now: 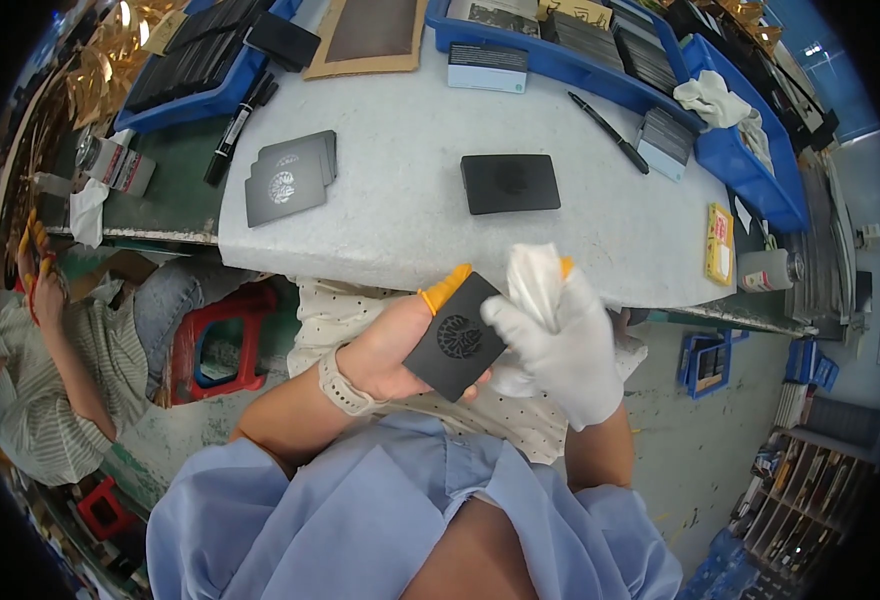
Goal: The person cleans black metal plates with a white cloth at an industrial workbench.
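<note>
My left hand (392, 345), with a yellow finger cot on one fingertip, grips a black card-shaped piece (456, 338) bearing a round emblem. In a white glove, my right hand (572, 350) pinches a folded white cloth (534, 285) close to that piece's right edge. On the grey table beyond lies a stack of black cards (510, 184). To its left, several grey cards (290, 180) with light emblems lie overlapping. Whether the cloth touches the black piece is hard to tell.
Blue trays full of dark cards (205, 60) line the far side. A black pen (608, 132), a marker (232, 135), a small light-blue box (487, 68) and a yellow packet (719, 245) lie about. A co-worker's arm (70, 350) is at the left, near a red stool (225, 340).
</note>
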Tool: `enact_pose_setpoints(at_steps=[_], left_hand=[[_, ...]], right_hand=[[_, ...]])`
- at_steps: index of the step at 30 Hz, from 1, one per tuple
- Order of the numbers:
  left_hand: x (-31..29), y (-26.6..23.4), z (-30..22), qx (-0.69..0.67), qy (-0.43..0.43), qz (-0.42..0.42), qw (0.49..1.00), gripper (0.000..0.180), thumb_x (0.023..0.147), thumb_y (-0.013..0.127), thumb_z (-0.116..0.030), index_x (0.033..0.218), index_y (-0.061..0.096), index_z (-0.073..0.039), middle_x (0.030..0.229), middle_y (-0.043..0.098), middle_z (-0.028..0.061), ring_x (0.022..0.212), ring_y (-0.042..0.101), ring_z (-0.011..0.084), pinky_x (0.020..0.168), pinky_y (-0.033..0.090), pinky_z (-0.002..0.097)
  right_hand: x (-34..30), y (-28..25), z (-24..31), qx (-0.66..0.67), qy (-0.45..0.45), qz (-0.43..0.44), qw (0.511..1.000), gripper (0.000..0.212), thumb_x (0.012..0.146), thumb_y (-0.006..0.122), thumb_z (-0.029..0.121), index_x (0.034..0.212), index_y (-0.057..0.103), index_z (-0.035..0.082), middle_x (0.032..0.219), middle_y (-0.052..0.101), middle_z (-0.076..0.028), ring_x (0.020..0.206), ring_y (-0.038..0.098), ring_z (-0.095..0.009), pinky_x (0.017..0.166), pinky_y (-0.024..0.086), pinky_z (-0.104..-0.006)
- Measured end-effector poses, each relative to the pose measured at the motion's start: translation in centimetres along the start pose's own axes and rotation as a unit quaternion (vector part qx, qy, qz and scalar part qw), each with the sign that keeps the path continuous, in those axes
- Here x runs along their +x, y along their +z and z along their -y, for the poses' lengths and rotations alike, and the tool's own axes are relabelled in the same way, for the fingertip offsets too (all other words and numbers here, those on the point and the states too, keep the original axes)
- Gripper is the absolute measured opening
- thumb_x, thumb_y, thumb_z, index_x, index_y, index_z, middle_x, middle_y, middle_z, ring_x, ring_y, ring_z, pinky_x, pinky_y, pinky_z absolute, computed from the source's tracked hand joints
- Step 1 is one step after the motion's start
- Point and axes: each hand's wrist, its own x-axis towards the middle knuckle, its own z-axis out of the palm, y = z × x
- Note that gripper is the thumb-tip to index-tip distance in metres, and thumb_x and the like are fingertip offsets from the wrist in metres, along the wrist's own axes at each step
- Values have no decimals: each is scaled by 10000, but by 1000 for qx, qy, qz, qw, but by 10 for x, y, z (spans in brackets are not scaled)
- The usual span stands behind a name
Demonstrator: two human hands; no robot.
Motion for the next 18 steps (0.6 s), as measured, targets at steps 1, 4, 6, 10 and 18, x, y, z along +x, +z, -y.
enact_pose_setpoints(at_steps=[1,4,6,10,18], left_hand=[[0,3,-1,0,0,0,1000,573,1105,349,-569,1305,608,-99,1116,710,112,816,716,309,668,587,490],[4,11,-3,15,19,-46,999,565,1105,362,-566,1296,607,-95,1109,709,117,815,709,308,654,585,493],[7,10,-3,11,40,53,998,586,1116,349,-551,1367,571,-70,1145,706,114,887,702,304,746,593,453],[4,14,10,134,188,-86,969,702,1023,592,-571,1465,499,-33,1235,675,123,1040,667,292,868,560,415],[-12,14,14,740,505,-221,385,1036,615,1001,-416,1405,525,56,1202,639,169,986,594,334,896,505,396]], right_hand=[[2,-1,2,20,-2,-50,999,528,934,725,-17,1413,506,-44,1133,662,-57,971,642,-95,828,541,-264],[4,-1,-6,41,-32,-119,992,525,951,700,-23,1438,505,-42,1199,661,-59,1038,644,-103,892,540,-265],[3,1,-10,61,-102,-128,985,386,1007,665,45,1368,535,4,1140,630,-19,1017,608,-76,882,523,-265],[9,-2,-16,44,-132,-149,979,390,1011,659,41,1378,533,3,1142,634,-14,1030,608,-72,901,516,-258],[21,4,-26,46,-178,-251,951,388,1006,648,-5,1380,543,1,1202,643,-22,1039,615,-72,915,504,-236]])
